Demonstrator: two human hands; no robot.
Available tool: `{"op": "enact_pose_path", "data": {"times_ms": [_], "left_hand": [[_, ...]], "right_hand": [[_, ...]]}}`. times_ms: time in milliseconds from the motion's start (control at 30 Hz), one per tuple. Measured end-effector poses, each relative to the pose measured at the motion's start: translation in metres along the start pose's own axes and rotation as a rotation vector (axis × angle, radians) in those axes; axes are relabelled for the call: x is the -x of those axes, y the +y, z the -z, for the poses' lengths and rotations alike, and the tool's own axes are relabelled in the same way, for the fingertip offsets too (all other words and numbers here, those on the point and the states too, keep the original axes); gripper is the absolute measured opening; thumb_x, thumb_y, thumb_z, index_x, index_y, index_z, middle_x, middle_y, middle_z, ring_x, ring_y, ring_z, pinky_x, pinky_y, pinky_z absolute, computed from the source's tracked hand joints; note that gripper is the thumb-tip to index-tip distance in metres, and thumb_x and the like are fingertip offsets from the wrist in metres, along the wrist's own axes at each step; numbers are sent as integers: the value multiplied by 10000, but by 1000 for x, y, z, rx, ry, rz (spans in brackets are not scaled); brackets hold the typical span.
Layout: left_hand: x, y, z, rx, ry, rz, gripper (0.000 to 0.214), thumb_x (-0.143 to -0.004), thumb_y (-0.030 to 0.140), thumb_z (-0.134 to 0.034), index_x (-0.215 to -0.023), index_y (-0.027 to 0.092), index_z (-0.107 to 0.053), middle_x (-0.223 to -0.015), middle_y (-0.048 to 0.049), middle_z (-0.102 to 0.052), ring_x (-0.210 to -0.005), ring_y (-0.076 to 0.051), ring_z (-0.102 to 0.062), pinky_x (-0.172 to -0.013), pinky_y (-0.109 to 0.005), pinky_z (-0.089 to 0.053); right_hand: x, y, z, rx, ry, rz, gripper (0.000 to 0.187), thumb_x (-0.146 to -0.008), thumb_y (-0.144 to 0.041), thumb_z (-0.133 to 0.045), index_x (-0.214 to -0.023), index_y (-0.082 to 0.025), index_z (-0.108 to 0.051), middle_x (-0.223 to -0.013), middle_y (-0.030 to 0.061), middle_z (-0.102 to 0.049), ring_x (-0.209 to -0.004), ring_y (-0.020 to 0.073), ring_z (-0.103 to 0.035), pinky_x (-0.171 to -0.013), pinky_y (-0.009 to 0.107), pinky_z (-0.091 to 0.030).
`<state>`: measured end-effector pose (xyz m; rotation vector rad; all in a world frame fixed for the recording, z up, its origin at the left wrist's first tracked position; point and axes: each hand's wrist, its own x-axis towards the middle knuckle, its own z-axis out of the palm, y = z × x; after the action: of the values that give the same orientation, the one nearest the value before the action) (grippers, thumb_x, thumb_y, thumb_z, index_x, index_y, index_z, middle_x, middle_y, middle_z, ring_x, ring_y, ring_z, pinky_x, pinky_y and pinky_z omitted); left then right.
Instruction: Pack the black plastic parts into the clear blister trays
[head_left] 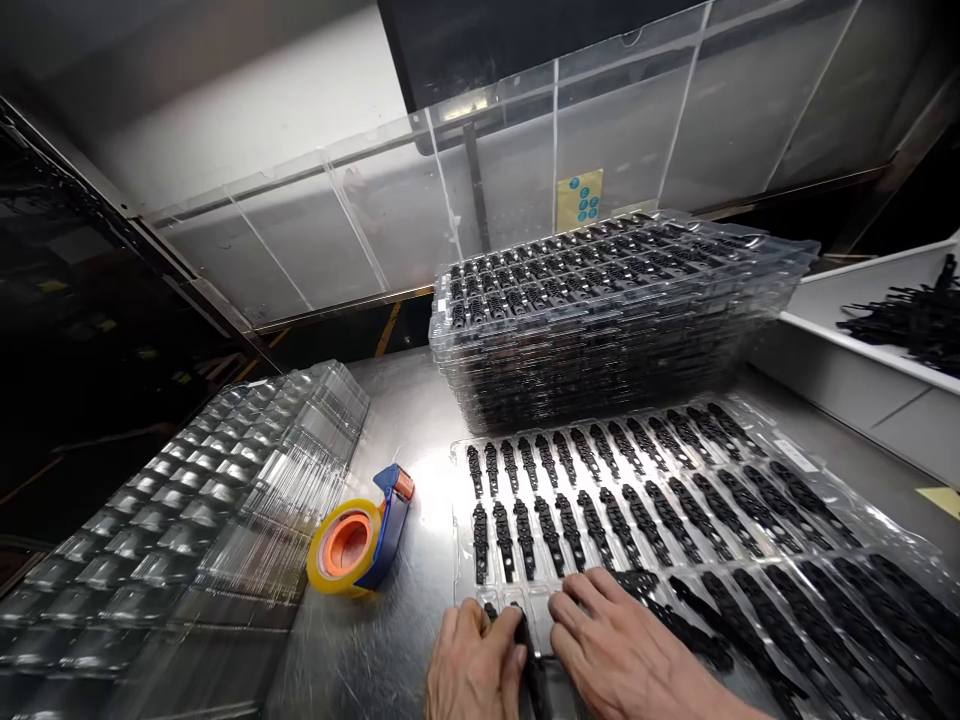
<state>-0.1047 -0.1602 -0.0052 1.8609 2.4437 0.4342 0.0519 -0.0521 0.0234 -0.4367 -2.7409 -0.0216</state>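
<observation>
Left hand: the left hand (476,655) is almost closed; its thumb and bent index finger pinch a slim black part (531,665) at the near left of the tray.
Right hand: the right hand (619,640) is palm down with the fingers half bent, the fingertips at the tray surface; if it has hold of something, I cannot tell.
Loose parts: just beside the right hand, some loose black parts (686,630) lie crosswise over the near row.
Tray: the tray (459,545) is of thin, clear, shiny plastic, with long narrow pockets; it lies flat on the tabletop (352,665), which is of grey metal with fine scratches.
Rows: the black parts in rows (567,530) are matt, long and knobbly, with small holes; they stand side by side in the far, middle and near rows.
Tape: left of the tray is a blue tape dispenser (391,535) with a yellow roll around an orange core.
Left stack: many clear trays (187,540), nested, with bumpy tops and ribbed sides.
Far stack: glossy filled trays (585,370), black parts visible in the top one.
Right: a smooth white bin (885,385) holds a tangled black heap (915,325).
Behind: a transparent panel (510,210) with pale seams.
</observation>
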Motion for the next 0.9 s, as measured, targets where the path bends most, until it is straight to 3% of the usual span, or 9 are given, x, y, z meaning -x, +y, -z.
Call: {"op": "enact_pose_path", "data": {"times_ms": [100, 200, 333, 433, 533, 667, 900], "left_hand": [[-5, 3, -4, -40, 17, 24, 253, -796, 182, -573, -1012, 266, -675, -778, -29, -550, -745, -194, -545, -643, -304, -472], [-6, 3, -9, -11, 30, 32, 279, -810, 156, -531, -1035, 252, -665, -790, -32, -541, -750, -193, -532, -660, -317, -468], [-3, 1, -16, 33, 88, 16, 294, -831, 136, -495, -1043, 259, -656, -788, -29, -536, -753, -183, -525, -666, -300, -459], [-2, 0, -19, 66, 130, 10, 265, -851, 173, -495, -1049, 252, -652, -783, -30, -538, -747, -182, -525, -658, -296, -453], [-2, 1, -19, 80, 110, 23, 259, -846, 174, -501, -1039, 258, -654, -776, -28, -537, -744, -187, -526, -644, -301, -446], [-2, 1, -20, 79, 99, 34, 276, -862, 168, -490, -1064, 272, -646, -766, -24, -527, -752, -191, -524, -655, -309, -442], [-2, -6, -26, 62, 158, -26, 279, -874, 197, -493, -1094, 281, -642, -761, -20, -532, -726, -181, -520, -646, -293, -436]], "right_hand": [[5, 10, 6, 6, -157, 9, 69, -815, -158, -577, -761, -202, -574, -674, 23, -615, -611, 190, -532, -665, 367, -391], [0, 23, 10, -128, -352, 35, 109, -826, -150, -597, -737, -206, -568, -626, -7, -589, -513, 158, -488, -515, 322, -297], [-23, 31, 16, -266, -402, 85, 94, -882, -134, -590, -811, -193, -607, -781, -2, -610, -691, 154, -546, -545, 289, -284], [-38, 31, 19, -340, -461, 72, 159, -892, -67, -543, -801, -174, -617, -767, -11, -593, -649, 123, -515, -516, 264, -268], [-42, 32, 20, -490, -426, -2, 227, -890, -22, -485, -778, -173, -612, -756, -25, -565, -596, 95, -473, -510, 235, -275], [-36, 35, 16, -646, -348, -58, 233, -944, -104, -443, -802, -180, -611, -796, -19, -576, -645, 95, -487, -573, 220, -322], [-36, 34, 12, -729, -257, -161, 242, -986, -181, -421, -833, -170, -608, -820, -15, -597, -691, 94, -510, -606, 211, -353]]}}
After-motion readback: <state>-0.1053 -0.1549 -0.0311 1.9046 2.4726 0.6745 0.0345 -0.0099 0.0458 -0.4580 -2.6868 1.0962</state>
